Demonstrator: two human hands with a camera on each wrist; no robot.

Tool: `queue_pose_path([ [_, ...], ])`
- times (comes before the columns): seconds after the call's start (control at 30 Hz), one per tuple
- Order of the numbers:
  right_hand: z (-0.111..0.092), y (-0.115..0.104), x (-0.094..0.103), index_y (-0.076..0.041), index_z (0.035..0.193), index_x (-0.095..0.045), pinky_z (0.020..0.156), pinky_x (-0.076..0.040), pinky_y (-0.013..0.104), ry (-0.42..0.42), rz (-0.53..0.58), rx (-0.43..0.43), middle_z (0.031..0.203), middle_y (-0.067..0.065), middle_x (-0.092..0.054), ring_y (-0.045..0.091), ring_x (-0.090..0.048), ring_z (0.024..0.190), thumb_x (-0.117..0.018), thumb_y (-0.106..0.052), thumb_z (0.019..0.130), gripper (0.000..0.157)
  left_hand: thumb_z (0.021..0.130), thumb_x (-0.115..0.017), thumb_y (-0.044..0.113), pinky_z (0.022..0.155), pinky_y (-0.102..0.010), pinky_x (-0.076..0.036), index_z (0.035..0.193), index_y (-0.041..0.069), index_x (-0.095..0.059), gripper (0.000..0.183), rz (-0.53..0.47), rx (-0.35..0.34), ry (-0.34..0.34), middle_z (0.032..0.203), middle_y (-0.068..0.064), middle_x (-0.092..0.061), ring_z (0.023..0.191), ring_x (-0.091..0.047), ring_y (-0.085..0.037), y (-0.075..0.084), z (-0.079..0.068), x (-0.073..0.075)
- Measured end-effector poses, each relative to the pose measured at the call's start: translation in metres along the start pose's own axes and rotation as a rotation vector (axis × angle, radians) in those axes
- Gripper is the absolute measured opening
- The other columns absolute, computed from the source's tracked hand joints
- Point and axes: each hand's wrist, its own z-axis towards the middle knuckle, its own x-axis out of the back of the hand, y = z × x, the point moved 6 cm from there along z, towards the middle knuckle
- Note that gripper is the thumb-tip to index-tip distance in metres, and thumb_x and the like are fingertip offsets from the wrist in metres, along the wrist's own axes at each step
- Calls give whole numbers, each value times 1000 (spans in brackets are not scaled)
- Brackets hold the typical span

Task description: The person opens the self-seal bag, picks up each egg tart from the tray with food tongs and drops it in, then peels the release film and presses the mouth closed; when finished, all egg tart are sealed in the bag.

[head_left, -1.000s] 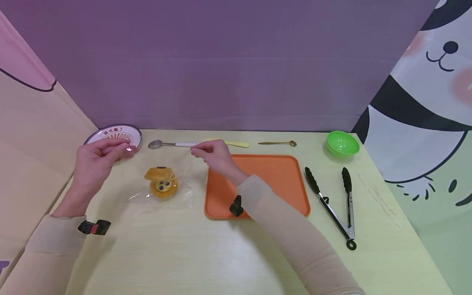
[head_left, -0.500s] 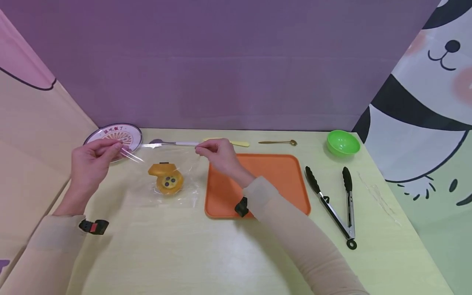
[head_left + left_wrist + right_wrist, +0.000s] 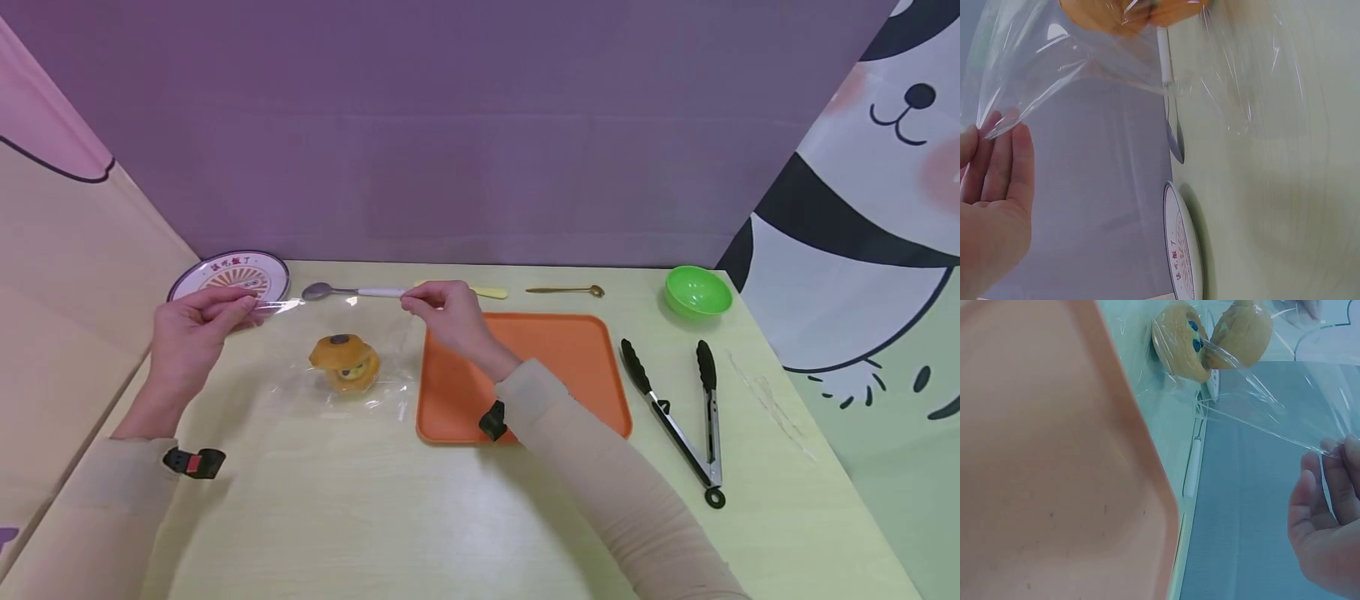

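A clear plastic bag (image 3: 386, 333) is stretched between both hands, pinched at its two upper corners. My left hand (image 3: 187, 333) pinches the left corner between thumb and forefinger; in the left wrist view the other fingers (image 3: 1022, 165) extend loosely. On the right, my right hand (image 3: 453, 321) pinches the other corner, its fingertips also at the film in the right wrist view. Inside the bag sits a golden split bun (image 3: 348, 375), its top half tilted over the lower one. Dark blue round pieces (image 3: 1195, 344) show on the bun's inner face in the right wrist view.
An orange tray (image 3: 555, 375) lies below the right forearm. Behind are a patterned plate (image 3: 247, 271), a spoon (image 3: 318, 291), a yellow handle (image 3: 491, 293) and a small gold spoon (image 3: 566, 291). A green bowl (image 3: 697, 292) and black-tipped tongs (image 3: 686, 442) stand at right.
The bun has shifted right inside the bag, and its top half has folded further over the lower half. My right hand has moved slightly right, drawing the bag's upper edge wider.
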Motion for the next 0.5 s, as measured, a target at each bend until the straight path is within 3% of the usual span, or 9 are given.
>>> queue_pose_path([
  [0.5, 5, 4, 0, -7, 93, -74, 68, -54, 21, -14, 60, -3, 85, 7, -72, 9, -66, 75, -68, -16, 86, 12, 83, -62, -9, 66, -27, -55, 102, -12, -63, 19, -93, 28, -57, 83, -6, -73, 70, -71, -15, -3, 0, -3],
])
